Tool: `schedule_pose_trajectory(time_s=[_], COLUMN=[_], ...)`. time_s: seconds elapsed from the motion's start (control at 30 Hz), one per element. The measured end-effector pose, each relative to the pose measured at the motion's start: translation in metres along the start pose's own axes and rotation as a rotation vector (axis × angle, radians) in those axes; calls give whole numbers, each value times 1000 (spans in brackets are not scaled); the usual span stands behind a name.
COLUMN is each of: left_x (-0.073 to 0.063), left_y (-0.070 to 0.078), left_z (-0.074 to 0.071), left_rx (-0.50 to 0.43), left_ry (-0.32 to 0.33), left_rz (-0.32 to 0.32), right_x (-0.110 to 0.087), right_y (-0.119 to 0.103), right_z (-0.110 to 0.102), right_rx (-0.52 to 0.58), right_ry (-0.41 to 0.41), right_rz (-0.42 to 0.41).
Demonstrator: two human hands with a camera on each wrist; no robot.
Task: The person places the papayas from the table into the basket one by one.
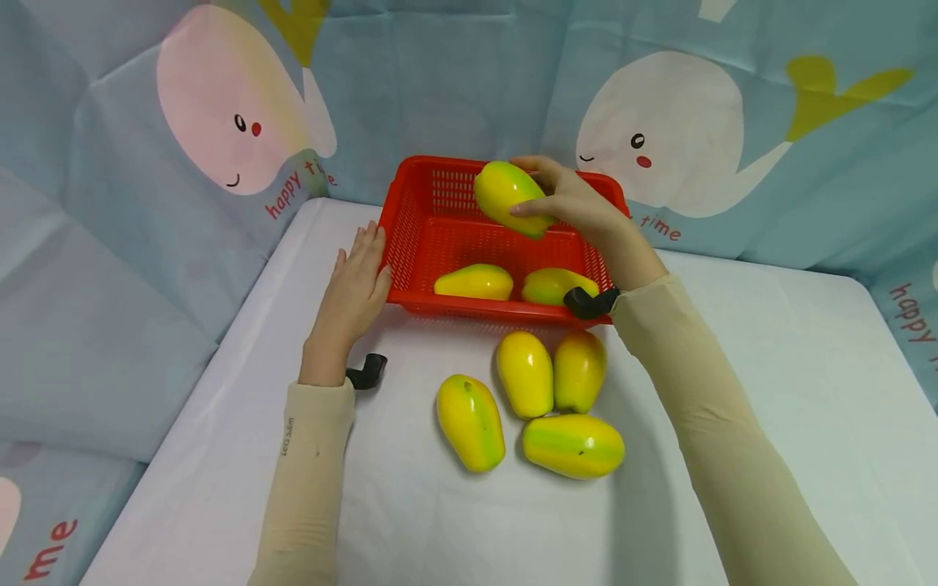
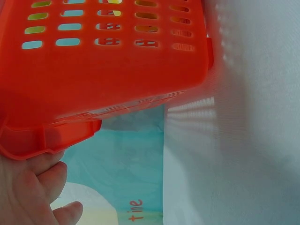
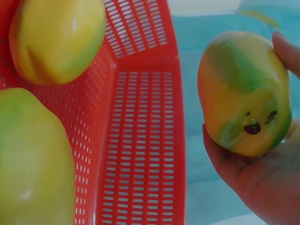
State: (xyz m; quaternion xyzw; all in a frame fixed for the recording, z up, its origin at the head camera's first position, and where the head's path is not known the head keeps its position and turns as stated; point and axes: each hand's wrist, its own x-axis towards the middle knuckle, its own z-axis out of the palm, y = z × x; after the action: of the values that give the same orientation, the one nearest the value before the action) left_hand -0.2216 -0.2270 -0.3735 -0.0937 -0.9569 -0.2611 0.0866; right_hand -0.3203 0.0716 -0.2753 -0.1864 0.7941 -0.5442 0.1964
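My right hand holds a yellow-green papaya over the back part of a red plastic basket, thumb on the near side. Dark specks mark one end of this papaya in the right wrist view. Inside the basket, along its front wall, lie two more papayas: one at the left, one at the right. My left hand rests against the basket's left side with fingers extended. Seen from the left wrist, its fingers are at the basket's projecting rim.
Several papayas lie on the white table in front of the basket, among them a left one and a sideways one. A blue printed cloth hangs behind the basket and along the left side.
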Motion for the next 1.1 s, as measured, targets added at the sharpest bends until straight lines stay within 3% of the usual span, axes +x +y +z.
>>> schedule_pose_trajectory(time_s=[0.53, 0.77, 1.1], left_x=[-1, -1, -1], left_y=[4, 6, 7], left_z=[0, 2, 3], left_rx=[-9, -23, -11], left_ry=[23, 13, 18], left_rz=[10, 5, 13], right_x=[53, 61, 65], right_y=[19, 24, 30], right_z=[0, 1, 6], right_rx=[-221, -331, -489], right_ry=[-283, -384, -457], right_rz=[149, 210, 315])
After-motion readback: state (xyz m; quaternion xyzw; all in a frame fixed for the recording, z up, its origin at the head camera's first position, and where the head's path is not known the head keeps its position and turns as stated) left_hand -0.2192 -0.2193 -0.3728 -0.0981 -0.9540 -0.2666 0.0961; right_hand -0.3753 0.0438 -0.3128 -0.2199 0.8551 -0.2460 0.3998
